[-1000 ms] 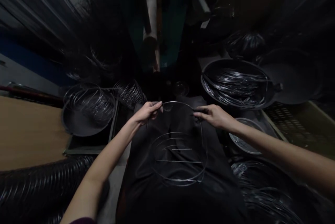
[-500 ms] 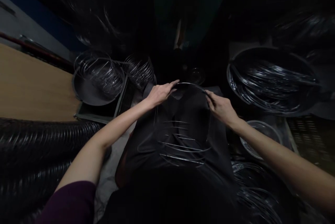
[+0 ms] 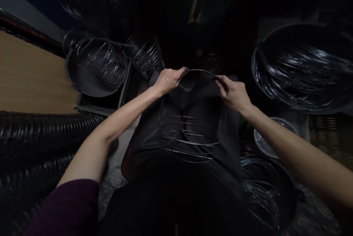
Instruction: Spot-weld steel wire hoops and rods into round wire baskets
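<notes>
A thin metal wire ring (image 3: 200, 70) arches between my two hands, above a dark cloth over my lap. My left hand (image 3: 170, 80) pinches its left side between thumb and fingers. On the other side, my right hand (image 3: 233, 91) grips the ring with fingers curled. Below it, several curved wires (image 3: 190, 142) form a round wire frame, lying over the dark cloth (image 3: 193, 99). Whether the ring joins this frame cannot be made out in the dim light.
A round basin (image 3: 95, 85) of wire rings stands at left, beside a bundle of rings (image 3: 147, 57). Large basin (image 3: 303, 103) at right holds shiny wires. Nearer are a clear round container (image 3: 266, 142) and wire pieces (image 3: 260, 192). Ribbed black coils (image 3: 41, 133) lie at far left.
The whole view has shifted, so my hands and the wire ring appear higher in the picture. Both hands keep their grip on the ring.
</notes>
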Motion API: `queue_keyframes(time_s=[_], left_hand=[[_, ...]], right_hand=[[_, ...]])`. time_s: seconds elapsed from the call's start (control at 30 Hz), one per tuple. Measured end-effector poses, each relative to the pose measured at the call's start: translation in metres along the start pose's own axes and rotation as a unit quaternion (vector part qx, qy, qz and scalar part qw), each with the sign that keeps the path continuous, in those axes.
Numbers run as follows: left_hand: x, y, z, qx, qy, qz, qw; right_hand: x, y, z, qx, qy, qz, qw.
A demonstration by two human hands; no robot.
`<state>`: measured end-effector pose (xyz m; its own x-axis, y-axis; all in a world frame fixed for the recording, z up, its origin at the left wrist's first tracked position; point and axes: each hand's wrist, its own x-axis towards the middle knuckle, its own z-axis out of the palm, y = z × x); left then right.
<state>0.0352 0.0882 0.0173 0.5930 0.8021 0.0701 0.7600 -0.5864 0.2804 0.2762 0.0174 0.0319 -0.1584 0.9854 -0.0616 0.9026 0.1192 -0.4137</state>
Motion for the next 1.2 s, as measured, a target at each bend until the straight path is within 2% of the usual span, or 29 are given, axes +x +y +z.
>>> queue_keyframes(time_s=[0.13, 0.3, 0.5, 0.57, 0.67, 0.77, 0.93, 1.07, 1.2], left_hand=[[0.001, 0.003, 0.003, -0.023, -0.004, 0.004, 1.000], [0.002, 0.006, -0.002, 0.003, -0.044, -0.010, 0.999], [0.005, 0.008, 0.005, -0.007, -0.055, 0.003, 0.998], [0.005, 0.009, 0.007, -0.016, -0.055, -0.002, 0.998], [0.006, 0.007, 0.003, -0.030, -0.051, -0.014, 0.998], [0.009, 0.000, -0.011, -0.048, -0.029, -0.023, 0.998], [0.026, -0.016, -0.056, -0.044, 0.014, -0.041, 0.998], [0.038, -0.022, -0.091, -0.030, 0.014, -0.047, 0.998], [0.048, -0.025, -0.108, -0.002, 0.009, -0.062, 0.998]], right_hand=[[0.000, 0.003, 0.000, 0.016, 0.007, 0.013, 1.000], [0.018, 0.001, -0.016, 0.002, -0.075, -0.031, 0.997], [0.014, -0.003, 0.000, -0.130, -0.024, 0.022, 0.991], [0.011, -0.005, 0.002, -0.161, -0.031, 0.024, 0.986], [0.015, -0.012, -0.005, -0.182, -0.052, 0.012, 0.982], [0.029, -0.023, -0.020, -0.197, -0.066, -0.008, 0.978], [0.068, -0.038, -0.048, -0.202, -0.013, -0.045, 0.978], [0.092, -0.046, -0.066, -0.202, 0.006, -0.065, 0.977], [0.107, -0.049, -0.075, -0.191, 0.013, -0.068, 0.979]])
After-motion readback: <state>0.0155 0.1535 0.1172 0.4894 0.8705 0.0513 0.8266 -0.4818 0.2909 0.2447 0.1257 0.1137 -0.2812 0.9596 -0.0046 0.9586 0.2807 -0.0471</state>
